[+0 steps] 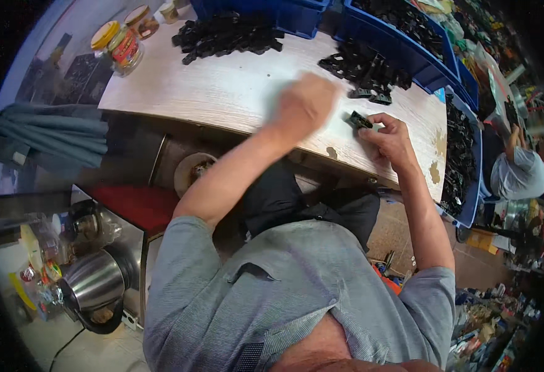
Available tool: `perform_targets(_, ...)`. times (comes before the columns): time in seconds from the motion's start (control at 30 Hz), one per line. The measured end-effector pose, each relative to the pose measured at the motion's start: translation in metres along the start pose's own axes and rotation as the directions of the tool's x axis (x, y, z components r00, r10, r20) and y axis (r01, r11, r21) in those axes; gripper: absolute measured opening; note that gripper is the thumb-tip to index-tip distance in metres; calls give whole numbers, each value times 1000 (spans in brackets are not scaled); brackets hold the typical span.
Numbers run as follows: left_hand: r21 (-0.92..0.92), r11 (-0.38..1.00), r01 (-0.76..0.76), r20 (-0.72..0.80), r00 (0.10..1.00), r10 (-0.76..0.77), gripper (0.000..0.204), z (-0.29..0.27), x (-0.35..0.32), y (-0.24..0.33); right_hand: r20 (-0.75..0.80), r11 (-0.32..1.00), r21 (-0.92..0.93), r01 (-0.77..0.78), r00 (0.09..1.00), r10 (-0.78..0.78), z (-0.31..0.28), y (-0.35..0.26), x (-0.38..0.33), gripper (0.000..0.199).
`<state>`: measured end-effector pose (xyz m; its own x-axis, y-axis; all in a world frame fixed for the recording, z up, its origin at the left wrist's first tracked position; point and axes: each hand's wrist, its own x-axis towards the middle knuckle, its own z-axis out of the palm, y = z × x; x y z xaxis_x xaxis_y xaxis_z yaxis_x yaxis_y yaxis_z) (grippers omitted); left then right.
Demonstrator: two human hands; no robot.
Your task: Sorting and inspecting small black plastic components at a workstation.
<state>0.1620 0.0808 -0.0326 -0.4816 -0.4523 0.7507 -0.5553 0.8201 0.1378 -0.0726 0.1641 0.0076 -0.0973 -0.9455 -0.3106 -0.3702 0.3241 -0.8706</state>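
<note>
Between the thumb and fingers of my right hand [391, 141] is a small black plastic part [359, 119], held just above the white tabletop [222, 93]. My left hand [309, 104] is over the middle of the table, smeared by motion, so its fingers cannot be made out. Beyond the hands lies a loose pile of black plastic parts [371, 71], closest to my right hand. A second heap of dark parts [225, 37] sits farther back on the left.
Blue bins [433, 69] of black parts stand along the back, and another blue bin [470, 192] is at the right. Glass jars [125, 49] occupy the back left corner. A steel kettle [95, 282] is at lower left. Another person [520, 173] is at far right.
</note>
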Motion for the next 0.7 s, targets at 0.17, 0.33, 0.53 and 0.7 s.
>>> perform_targets(0.17, 399, 825, 400, -64, 910, -410, 36, -29, 2, -83, -139, 981, 191, -37, 988, 64, -24, 7, -7, 23)
perform_targets(0.33, 441, 777, 449, -30, 873, -487, 31, -29, -12, -100, -563, 932, 351, 88, 816, 135, -94, 32, 1, 34)
perform_targets(0.53, 302, 863, 405, -17, 907, -420, 20, -30, -20, -95, -616, 942, 325, 86, 775, 142, -102, 30, 3, 50)
perform_targets(0.7, 198, 888, 415, -28, 908, -418, 16, -34, -24, -91, -406, 979, 202, -4, 910, 88, -65, 11, 22, 48)
